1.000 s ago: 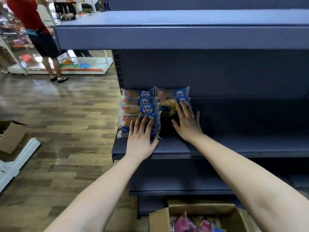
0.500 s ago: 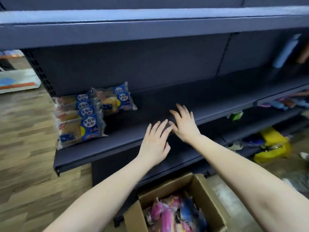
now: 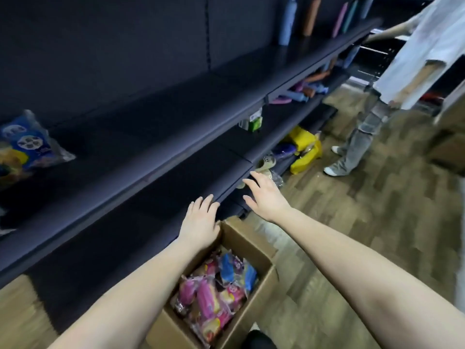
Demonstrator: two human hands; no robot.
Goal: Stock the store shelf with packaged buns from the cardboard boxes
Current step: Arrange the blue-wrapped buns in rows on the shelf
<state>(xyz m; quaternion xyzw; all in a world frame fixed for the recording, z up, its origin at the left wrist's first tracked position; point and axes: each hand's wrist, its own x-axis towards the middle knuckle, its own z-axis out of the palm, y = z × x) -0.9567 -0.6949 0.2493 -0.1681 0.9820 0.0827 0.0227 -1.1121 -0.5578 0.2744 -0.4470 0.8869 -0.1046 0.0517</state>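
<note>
An open cardboard box (image 3: 247,241) stands on the floor below the dark shelf (image 3: 151,170), filled with pink and blue packaged buns (image 3: 214,295). A blue bun pack (image 3: 27,144) lies on the shelf at the far left. My left hand (image 3: 200,222) hovers over the box's far rim, fingers straight, holding nothing. My right hand (image 3: 266,195) is spread and empty, just right of the box near the lower shelf's edge.
A person in a light shirt and grey trousers (image 3: 362,137) stands at the right on the wooden floor. Yellow bags (image 3: 305,149) and loose items lie under the shelves. Bottles (image 3: 288,20) stand on the shelf far right.
Both hands have left the stacked bun packs and come down and right toward the box. The view has swung right and down, so the packs sit at the left edge.
</note>
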